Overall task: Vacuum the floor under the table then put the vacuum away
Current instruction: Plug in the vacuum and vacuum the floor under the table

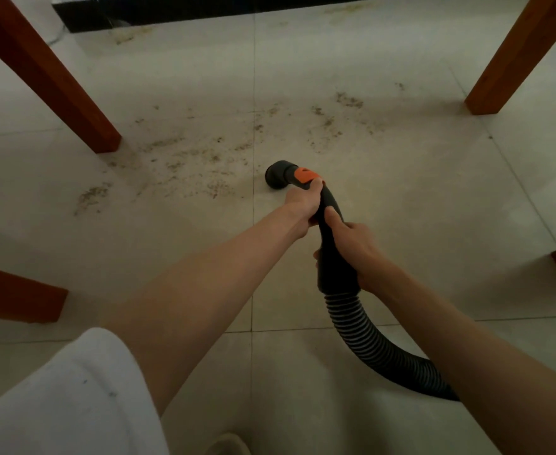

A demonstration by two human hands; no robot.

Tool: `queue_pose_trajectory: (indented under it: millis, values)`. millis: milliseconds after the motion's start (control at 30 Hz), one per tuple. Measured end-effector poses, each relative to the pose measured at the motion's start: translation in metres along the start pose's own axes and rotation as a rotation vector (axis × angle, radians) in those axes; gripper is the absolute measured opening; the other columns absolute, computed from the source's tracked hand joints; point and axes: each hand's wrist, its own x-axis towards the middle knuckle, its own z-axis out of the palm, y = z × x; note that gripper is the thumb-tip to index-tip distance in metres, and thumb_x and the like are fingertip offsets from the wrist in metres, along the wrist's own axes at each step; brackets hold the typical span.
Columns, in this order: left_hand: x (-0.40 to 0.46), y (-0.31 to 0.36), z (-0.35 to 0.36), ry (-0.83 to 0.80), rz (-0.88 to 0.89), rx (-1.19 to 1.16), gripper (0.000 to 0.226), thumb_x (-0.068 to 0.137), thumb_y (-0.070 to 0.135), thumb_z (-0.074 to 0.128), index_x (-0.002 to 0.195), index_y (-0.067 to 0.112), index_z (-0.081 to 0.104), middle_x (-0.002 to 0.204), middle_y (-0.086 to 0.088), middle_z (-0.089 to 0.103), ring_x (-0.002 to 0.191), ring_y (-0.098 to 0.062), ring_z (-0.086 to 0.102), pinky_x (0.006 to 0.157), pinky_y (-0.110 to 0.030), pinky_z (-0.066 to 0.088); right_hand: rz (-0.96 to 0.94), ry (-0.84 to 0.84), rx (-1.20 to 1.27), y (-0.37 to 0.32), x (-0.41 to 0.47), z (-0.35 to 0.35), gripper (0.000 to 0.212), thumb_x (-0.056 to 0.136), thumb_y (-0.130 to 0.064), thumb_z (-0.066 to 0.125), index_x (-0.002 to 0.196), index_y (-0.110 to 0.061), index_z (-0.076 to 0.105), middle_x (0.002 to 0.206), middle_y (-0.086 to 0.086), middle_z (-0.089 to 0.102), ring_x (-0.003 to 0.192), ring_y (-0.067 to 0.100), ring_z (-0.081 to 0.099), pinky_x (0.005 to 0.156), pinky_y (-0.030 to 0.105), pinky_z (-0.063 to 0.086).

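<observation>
Left hand [304,201] clenched the vacuum hose handle [330,231] just behind its orange button [305,175]; right hand [355,247] gripped it lower, above the ribbed hose [368,336]. Nozzle [278,177] sat on the tiled floor [401,192] beside scattered crumbs [204,152], between wooden table legs [73,103].

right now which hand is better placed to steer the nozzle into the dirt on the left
Left. The left hand grips the black tube right behind the nozzle, nearest the dirt; the right hand holds further back, near the hose.

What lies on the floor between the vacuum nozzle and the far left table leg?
In the head view, scattered brown crumbs lie on the pale floor tiles between the vacuum nozzle and the far left table leg. Nothing else lies there.
</observation>
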Motion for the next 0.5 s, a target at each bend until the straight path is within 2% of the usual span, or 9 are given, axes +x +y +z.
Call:
queue_pose_trajectory:
  millis: [133,300,433,500]
  values:
    - [0.009,0.004,-0.011,0.03,-0.002,-0.01,0.043,0.098,0.03,0.047,0.127,-0.002,0.044,0.125,-0.016,0.054,0.113,-0.031,0.056,0.077,-0.033,0.049,-0.004,-0.028,-0.003,-0.007,0.008,0.006,0.049,0.095,-0.047,0.046,0.092,0.0,0.06,0.072,0.015,0.067,0.058,0.026,0.065,0.061,0.033,0.056]
    - [0.022,0.01,-0.02,0.058,-0.007,-0.024,0.043,0.098,0.03,0.047,0.127,-0.002,0.045,0.125,-0.017,0.054,0.112,-0.032,0.056,0.079,-0.035,0.05,-0.002,-0.039,-0.021,-0.013,0.018,0.016,0.049,0.095,-0.048,0.047,0.092,-0.001,0.06,0.074,0.015,0.067,0.059,0.025,0.065,0.062,0.034,0.056]
    - [0.031,0.016,-0.02,0.063,-0.003,-0.014,0.044,0.097,0.031,0.047,0.128,0.0,0.044,0.126,-0.016,0.054,0.112,-0.032,0.056,0.079,-0.035,0.051,-0.02,-0.031,-0.038,-0.018,0.03,0.017,0.05,0.095,-0.048,0.046,0.092,-0.001,0.06,0.07,0.014,0.067,0.053,0.022,0.064,0.053,0.028,0.054]
    - [0.037,0.019,-0.019,0.066,0.005,-0.021,0.045,0.097,0.032,0.048,0.129,0.0,0.044,0.127,-0.016,0.054,0.113,-0.032,0.055,0.083,-0.037,0.052,-0.033,-0.022,-0.05,-0.021,0.036,0.016,0.048,0.095,-0.048,0.046,0.092,-0.002,0.06,0.068,0.013,0.067,0.054,0.022,0.064,0.055,0.029,0.056]
